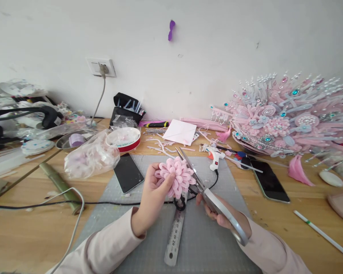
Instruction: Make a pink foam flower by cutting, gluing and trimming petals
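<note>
A pink looped flower of fuzzy stems (178,177) is pinched between the thumb and fingers of my left hand (156,186), above the grey cutting mat (131,236). My right hand (220,213) is closed on a pair of scissors (204,186) with silver handles. Their blades point up and away, slightly parted, along the flower's right edge; I cannot tell whether they touch a petal. Beneath the flower lies a steel ruler (175,236), its far end hidden by the flower and a black cable.
A white glue gun (216,159) with a black cord lies behind the scissors. Phones lie left (128,173) and right (270,180). A big beaded pink headdress (277,118) stands back right. A plastic bag (91,158), red-rimmed dish (124,139) and bamboo piece (61,186) are left.
</note>
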`<action>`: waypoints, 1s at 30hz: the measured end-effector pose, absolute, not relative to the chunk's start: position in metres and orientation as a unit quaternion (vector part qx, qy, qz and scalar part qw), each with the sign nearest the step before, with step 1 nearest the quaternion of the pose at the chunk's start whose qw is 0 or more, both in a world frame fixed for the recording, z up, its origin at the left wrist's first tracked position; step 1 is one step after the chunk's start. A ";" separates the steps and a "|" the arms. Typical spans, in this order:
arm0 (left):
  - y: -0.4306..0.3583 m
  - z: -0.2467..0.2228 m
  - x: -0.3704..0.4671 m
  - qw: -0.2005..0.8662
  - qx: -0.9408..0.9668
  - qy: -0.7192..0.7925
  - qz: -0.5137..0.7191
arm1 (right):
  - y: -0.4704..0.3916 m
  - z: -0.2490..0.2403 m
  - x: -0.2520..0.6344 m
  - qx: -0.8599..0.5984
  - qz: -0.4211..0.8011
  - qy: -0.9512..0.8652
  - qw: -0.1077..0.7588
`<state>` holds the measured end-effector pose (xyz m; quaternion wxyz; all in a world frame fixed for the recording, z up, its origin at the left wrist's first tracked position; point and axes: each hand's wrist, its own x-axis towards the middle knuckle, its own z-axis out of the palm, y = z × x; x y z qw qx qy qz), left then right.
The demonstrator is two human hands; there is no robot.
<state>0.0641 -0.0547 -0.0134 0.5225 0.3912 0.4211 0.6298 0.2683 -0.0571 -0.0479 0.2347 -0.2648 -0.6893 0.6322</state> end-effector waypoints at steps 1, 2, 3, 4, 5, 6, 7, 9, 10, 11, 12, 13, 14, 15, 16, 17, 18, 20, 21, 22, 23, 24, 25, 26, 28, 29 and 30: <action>-0.055 -0.013 0.064 0.525 0.392 0.421 0.628 | -0.057 -0.048 0.268 -0.261 0.633 -0.690 0.235; -0.055 -0.013 0.064 0.527 0.393 0.421 0.625 | -0.057 -0.047 0.268 -0.259 0.633 -0.690 0.236; -0.055 -0.013 0.065 0.528 0.393 0.421 0.624 | -0.058 -0.046 0.268 -0.257 0.633 -0.690 0.239; -0.055 -0.012 0.065 0.530 0.393 0.421 0.623 | -0.058 -0.046 0.268 -0.255 0.633 -0.690 0.242; -0.056 -0.012 0.065 0.532 0.392 0.421 0.620 | -0.058 -0.046 0.268 -0.253 0.632 -0.691 0.243; -0.056 -0.012 0.066 0.535 0.392 0.421 0.619 | -0.058 -0.047 0.268 -0.253 0.631 -0.691 0.244; -0.056 -0.011 0.066 0.538 0.391 0.420 0.617 | -0.058 -0.049 0.268 -0.251 0.632 -0.691 0.246; -0.057 -0.012 0.066 0.546 0.388 0.420 0.613 | -0.058 -0.055 0.269 -0.248 0.633 -0.690 0.249; -0.058 -0.012 0.066 0.549 0.386 0.419 0.611 | -0.057 -0.059 0.270 -0.247 0.635 -0.687 0.252; -0.058 -0.012 0.067 0.551 0.385 0.419 0.610 | -0.057 -0.062 0.271 -0.247 0.636 -0.685 0.257; -0.058 -0.013 0.067 0.552 0.385 0.419 0.610 | -0.057 -0.065 0.272 -0.250 0.634 -0.683 0.262; -0.058 -0.013 0.067 0.552 0.386 0.418 0.610 | -0.057 -0.067 0.272 -0.257 0.629 -0.684 0.266; -0.059 -0.014 0.067 0.551 0.387 0.417 0.610 | -0.058 -0.067 0.272 -0.266 0.619 -0.688 0.270; -0.059 -0.014 0.067 0.551 0.388 0.417 0.610 | -0.058 -0.065 0.272 -0.277 0.607 -0.694 0.272; -0.059 -0.015 0.067 0.551 0.389 0.417 0.610 | -0.059 -0.062 0.271 -0.289 0.593 -0.700 0.273; -0.059 -0.015 0.068 0.550 0.389 0.417 0.610 | -0.060 -0.058 0.270 -0.300 0.581 -0.706 0.273; -0.059 -0.015 0.068 0.549 0.389 0.417 0.611 | -0.061 -0.053 0.268 -0.310 0.573 -0.709 0.271; -0.059 -0.015 0.068 0.549 0.387 0.418 0.611 | -0.063 -0.043 0.265 -0.329 0.568 -0.706 0.266; -0.059 -0.015 0.068 0.550 0.385 0.418 0.611 | -0.064 -0.039 0.264 -0.338 0.568 -0.703 0.262; -0.059 -0.015 0.068 0.552 0.384 0.419 0.611 | -0.065 -0.035 0.263 -0.346 0.568 -0.700 0.259; -0.059 -0.015 0.068 0.553 0.382 0.418 0.611 | -0.066 -0.033 0.262 -0.354 0.566 -0.699 0.258; -0.059 -0.015 0.068 0.554 0.381 0.418 0.610 | -0.066 -0.032 0.262 -0.360 0.560 -0.699 0.260; -0.059 -0.015 0.068 0.556 0.381 0.416 0.611 | -0.066 -0.032 0.262 -0.364 0.552 -0.703 0.263; -0.059 -0.015 0.068 0.557 0.381 0.415 0.611 | -0.067 -0.032 0.262 -0.367 0.543 -0.707 0.265; -0.059 -0.015 0.068 0.559 0.382 0.411 0.610 | -0.066 -0.033 0.262 -0.372 0.531 -0.714 0.266; -0.059 -0.015 0.068 0.559 0.384 0.410 0.610 | -0.066 -0.033 0.262 -0.372 0.528 -0.716 0.264; -0.060 -0.015 0.068 0.559 0.386 0.408 0.610 | -0.066 -0.033 0.262 -0.371 0.526 -0.719 0.262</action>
